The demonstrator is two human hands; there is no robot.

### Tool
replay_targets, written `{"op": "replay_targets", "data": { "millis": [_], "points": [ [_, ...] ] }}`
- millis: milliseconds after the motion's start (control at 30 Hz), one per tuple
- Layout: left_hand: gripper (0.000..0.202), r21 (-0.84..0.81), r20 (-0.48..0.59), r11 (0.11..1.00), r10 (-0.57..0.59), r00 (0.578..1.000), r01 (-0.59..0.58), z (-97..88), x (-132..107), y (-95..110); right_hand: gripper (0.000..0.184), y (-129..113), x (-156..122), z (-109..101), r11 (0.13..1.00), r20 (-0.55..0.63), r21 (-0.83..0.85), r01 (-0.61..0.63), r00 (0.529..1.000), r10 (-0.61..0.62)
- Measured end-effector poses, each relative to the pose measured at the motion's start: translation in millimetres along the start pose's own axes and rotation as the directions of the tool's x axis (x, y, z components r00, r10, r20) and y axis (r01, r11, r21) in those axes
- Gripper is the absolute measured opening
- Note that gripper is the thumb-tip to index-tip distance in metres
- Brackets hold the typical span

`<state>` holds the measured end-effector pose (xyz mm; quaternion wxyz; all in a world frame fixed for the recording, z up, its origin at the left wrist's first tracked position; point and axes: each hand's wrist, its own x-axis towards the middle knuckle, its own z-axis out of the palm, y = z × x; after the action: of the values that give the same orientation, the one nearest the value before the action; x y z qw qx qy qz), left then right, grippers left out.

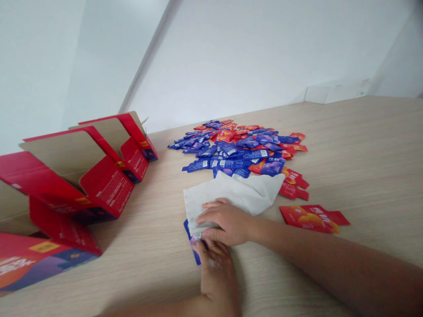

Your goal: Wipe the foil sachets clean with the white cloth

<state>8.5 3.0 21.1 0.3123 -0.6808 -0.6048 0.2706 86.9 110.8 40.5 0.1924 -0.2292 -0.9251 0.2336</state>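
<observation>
Blue foil of a sachet (193,246) showed beneath the lower left end of a white cloth (231,193), and you held it between both hands on the tabletop, just left of the bottom centre of your view. Its long axis ran nearly upright, leaning from upper left to lower right, with its lower end pointing toward about 5 o'clock; the cloth hid most of it, and its print was too small to read. The cloth's long axis ran the other way, rising toward 2 o'clock. Your right hand (229,222) lay on top of the cloth, its fingers (211,214) closed together and pressing down, their tips toward 9 o'clock. Your left hand (216,275) came up from below, its fingers (202,247) curled against the sachet and gripping it under the cloth, their tips partly hidden. At 12 o'clock from your hands lay a loose heap of blue and red sachets (238,149). Two red sachets (289,190) sat at its near right edge, and a flat red sachet (312,218) lay apart at 3 o'clock. Open red cardboard boxes (109,189) stood at 10 o'clock on the pale wood-grain table (363,176), before a white wall (231,66).
</observation>
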Motion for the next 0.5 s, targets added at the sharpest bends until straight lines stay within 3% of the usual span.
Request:
{"op": "replay_targets", "data": {
  "millis": [133,300,400,500],
  "points": [
    [0.041,0.022,-0.052,0.995,-0.092,0.994,0.094,11.8,-1,13,0.036,1,1,2,1.0,-0.039,0.013,0.01,0.999,-0.009],
    [0.041,0.018,-0.073,0.997,-0.07,0.995,0.071,12.2,-1,9,0.032,3,1,3,0.998,-0.105,0.024,0.057,0.993,-0.054],
    [0.041,0.033,-0.092,0.998,-0.046,0.995,0.05,11.5,-2,6,0.034,4,0,3,0.999,-0.082,0.025,0.036,0.996,-0.034],
    [0.042,0.052,-0.061,0.994,-0.097,0.993,0.101,13.2,-2,12,0.037,3,0,3,1.0,-0.037,0.006,-0.003,0.999,0.003]
  ]
}}
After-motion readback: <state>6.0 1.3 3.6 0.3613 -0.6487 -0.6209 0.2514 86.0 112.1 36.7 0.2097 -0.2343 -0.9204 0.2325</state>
